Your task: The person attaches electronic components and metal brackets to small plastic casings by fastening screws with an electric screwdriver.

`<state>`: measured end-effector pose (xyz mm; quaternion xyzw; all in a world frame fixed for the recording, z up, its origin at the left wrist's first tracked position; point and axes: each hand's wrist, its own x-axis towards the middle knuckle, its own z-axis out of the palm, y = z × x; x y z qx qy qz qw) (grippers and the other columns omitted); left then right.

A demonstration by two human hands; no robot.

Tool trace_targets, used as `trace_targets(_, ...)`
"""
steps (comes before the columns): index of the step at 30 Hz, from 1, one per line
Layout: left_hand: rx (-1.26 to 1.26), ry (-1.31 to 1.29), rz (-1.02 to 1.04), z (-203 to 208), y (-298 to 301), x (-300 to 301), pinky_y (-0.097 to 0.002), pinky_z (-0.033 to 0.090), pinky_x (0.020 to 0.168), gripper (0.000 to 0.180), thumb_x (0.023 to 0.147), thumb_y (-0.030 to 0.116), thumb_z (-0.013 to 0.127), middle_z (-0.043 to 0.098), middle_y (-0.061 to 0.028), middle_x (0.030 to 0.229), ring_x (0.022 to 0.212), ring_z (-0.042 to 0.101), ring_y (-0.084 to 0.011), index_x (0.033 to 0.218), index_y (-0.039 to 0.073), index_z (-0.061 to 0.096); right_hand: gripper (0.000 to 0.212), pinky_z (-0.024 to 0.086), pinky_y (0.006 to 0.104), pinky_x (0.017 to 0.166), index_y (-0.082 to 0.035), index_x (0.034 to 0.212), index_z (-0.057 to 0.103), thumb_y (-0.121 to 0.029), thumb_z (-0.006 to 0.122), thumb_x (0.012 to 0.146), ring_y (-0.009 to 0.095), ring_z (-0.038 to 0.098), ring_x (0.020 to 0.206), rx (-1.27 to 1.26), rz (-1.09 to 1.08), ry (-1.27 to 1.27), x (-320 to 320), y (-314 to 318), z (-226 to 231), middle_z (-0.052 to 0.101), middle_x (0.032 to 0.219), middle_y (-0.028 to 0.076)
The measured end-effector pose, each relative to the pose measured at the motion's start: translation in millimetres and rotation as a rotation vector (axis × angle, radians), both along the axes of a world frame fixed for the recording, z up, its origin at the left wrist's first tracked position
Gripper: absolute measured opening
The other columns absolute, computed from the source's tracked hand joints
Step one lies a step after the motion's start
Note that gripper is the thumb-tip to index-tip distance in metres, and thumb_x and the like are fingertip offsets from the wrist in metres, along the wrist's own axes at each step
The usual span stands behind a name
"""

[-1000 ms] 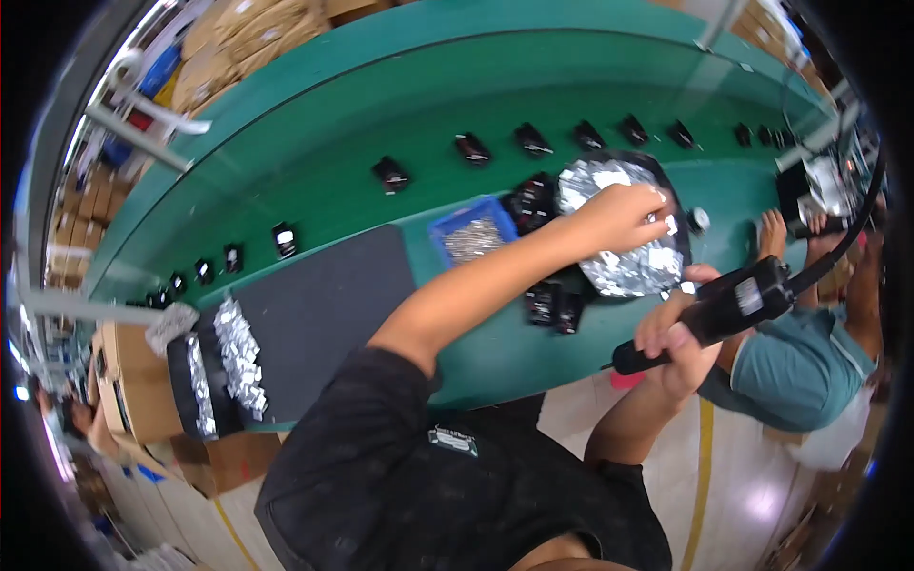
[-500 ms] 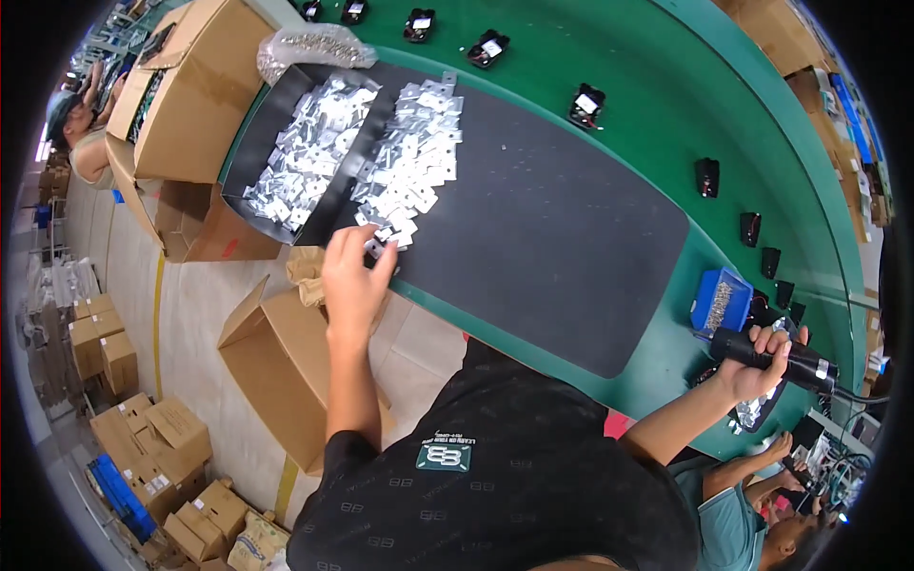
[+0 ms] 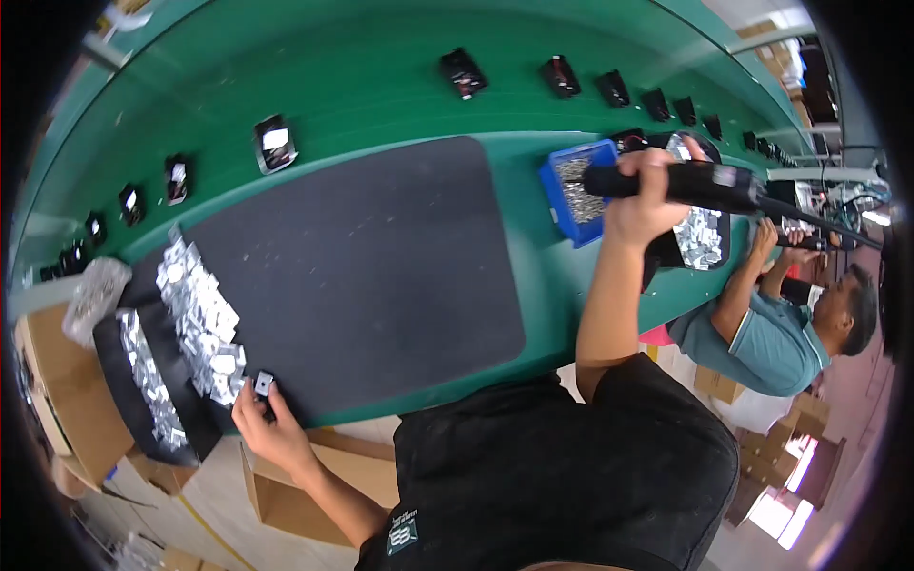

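Note:
My left hand (image 3: 269,430) pinches a small silver metal plate (image 3: 264,383) between thumb and finger, close to the near edge of the dark mat. Just beyond it, a heap of similar metal plates (image 3: 202,314) spreads along the mat's left end. My right hand (image 3: 640,205) grips a black cylindrical electric screwdriver (image 3: 709,187), raised and lying roughly level, its cable trailing right. Below the tool's left end is a blue bin (image 3: 558,202) of small screws. Behind the right hand, a black container holds more silver plates (image 3: 700,236), partly hidden.
A black mat (image 3: 381,276) covers much of the green bench. Black housings (image 3: 275,145) stand in a row on the green belt (image 3: 371,86) behind it. A dark tray of plates (image 3: 152,385) and cardboard boxes (image 3: 81,390) are at left. A co-worker (image 3: 762,333) sits at right.
My view has swung to the right. The left hand has drawn back from the heap with a plate. The right hand has lifted the screwdriver over the blue bin's side.

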<state>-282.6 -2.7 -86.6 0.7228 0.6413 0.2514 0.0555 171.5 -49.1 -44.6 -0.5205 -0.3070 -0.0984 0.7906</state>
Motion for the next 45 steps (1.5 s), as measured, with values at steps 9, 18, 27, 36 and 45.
trace_targets(9,-0.042,-0.582,-0.352,10.7,40.1,181.3,-0.0286,0.052,0.066,0.024,0.077,0.000,0.072,0.059,-0.0107,0.097,0.078,0.062,-0.0162,0.100,0.001,0.068,0.051,0.050,0.0285,0.059,0.001,0.122,0.039,0.009,0.063,0.077,0.014,0.056,0.059,0.010,0.254,0.178,26.7,-21.3,-23.3,0.058,0.070,0.007)
trace_targets(18,0.015,-0.508,-0.730,4.1,158.2,350.4,-0.0310,0.051,0.071,0.024,0.074,0.009,0.075,0.062,-0.0089,0.092,0.079,0.064,-0.0192,0.097,0.005,0.070,0.053,0.045,0.0326,0.053,0.001,0.129,0.029,-0.003,0.056,0.083,0.015,0.048,0.052,0.227,0.189,0.125,43.1,-52.3,32.1,0.048,0.067,0.007)
trace_targets(27,-0.262,-0.584,-0.660,-51.5,186.2,381.4,-0.0309,0.049,0.071,0.022,0.073,0.013,0.076,0.064,-0.0084,0.087,0.078,0.060,-0.0172,0.091,0.004,0.067,0.057,0.043,0.0312,0.053,-0.003,0.131,0.030,-0.010,0.058,0.082,0.014,0.047,0.052,0.277,0.123,0.204,44.0,-70.1,43.9,0.047,0.067,0.004)
trace_targets(36,-0.286,-0.487,-0.604,-34.8,184.8,388.2,-0.0288,0.050,0.067,0.020,0.074,0.016,0.074,0.067,-0.0097,0.081,0.071,0.063,-0.0162,0.082,0.000,0.066,0.058,0.045,0.0319,0.055,-0.002,0.131,0.030,-0.010,0.059,0.082,0.014,0.048,0.052,0.267,0.182,0.213,45.2,-63.1,38.1,0.049,0.068,0.005)
trace_targets(45,-0.294,-0.510,-0.474,-22.5,174.3,389.8,-0.0301,0.052,0.067,0.039,0.075,0.013,0.073,0.067,-0.0130,0.089,0.074,0.064,-0.0167,0.110,0.001,0.059,0.056,0.045,0.0329,0.056,-0.001,0.130,0.032,-0.007,0.059,0.082,0.014,0.048,0.053,0.254,0.208,0.238,43.6,-59.2,31.2,0.049,0.068,0.006)
